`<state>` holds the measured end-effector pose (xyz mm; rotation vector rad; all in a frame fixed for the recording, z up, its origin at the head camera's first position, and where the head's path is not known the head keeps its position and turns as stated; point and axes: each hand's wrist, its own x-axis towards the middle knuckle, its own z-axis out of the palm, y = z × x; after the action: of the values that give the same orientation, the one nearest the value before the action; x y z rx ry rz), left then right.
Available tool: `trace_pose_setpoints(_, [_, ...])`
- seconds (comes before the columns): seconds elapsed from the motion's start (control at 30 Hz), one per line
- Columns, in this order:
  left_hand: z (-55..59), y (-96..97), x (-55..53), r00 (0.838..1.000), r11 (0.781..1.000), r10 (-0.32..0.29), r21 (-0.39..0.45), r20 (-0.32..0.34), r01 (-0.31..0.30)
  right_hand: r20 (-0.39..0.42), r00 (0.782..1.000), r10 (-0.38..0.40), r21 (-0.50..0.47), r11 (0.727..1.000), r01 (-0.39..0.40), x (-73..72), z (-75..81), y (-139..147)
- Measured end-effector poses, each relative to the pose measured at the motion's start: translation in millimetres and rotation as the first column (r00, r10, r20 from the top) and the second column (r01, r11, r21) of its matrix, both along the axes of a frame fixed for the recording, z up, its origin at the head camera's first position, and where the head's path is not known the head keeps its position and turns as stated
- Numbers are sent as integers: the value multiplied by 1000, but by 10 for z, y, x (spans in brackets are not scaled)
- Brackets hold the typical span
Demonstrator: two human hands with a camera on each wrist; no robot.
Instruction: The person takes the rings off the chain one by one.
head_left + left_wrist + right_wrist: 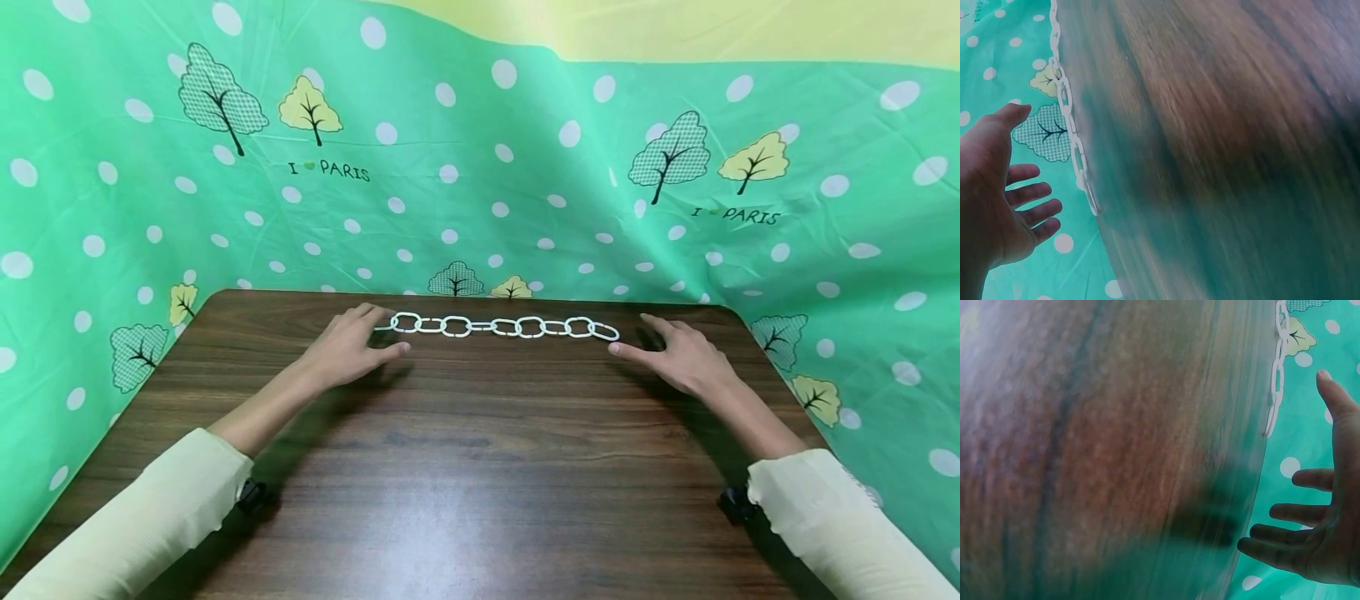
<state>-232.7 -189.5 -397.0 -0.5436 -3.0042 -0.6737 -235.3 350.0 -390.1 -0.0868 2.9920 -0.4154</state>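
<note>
A white chain (pixel 531 327) of several oval links lies stretched sideways near the table's far edge. In the head view my left hand (pixel 348 346) is at its left end, thumb and fingers spread apart, partly overlapping the last link. At the other end my right hand (pixel 686 354) hovers with thumb and fingers spread, the thumb tip close to the end link. The left wrist view shows the left hand (pixel 1007 187) with fingers extended beside the chain (pixel 1065 94). Likewise, the right wrist view has the right hand (pixel 1310 519) with straight fingers, apart from the chain (pixel 1277 375).
The dark wooden table (pixel 480 467) has a glossy top and rounded far corners. Behind and beside it hangs a green cloth (pixel 450 208) with white dots and printed trees. Dark wrist devices (pixel 251 496) show at the cream sleeves (pixel 150 508).
</note>
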Motion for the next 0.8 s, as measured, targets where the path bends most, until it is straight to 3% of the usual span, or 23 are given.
trace_pose_setpoints(0.8, [26, 224, 23, 1000, 1000, -25, -4, 18, 25, 4, 1000, 9, 22, 1000, -10, 10, -16, -17])
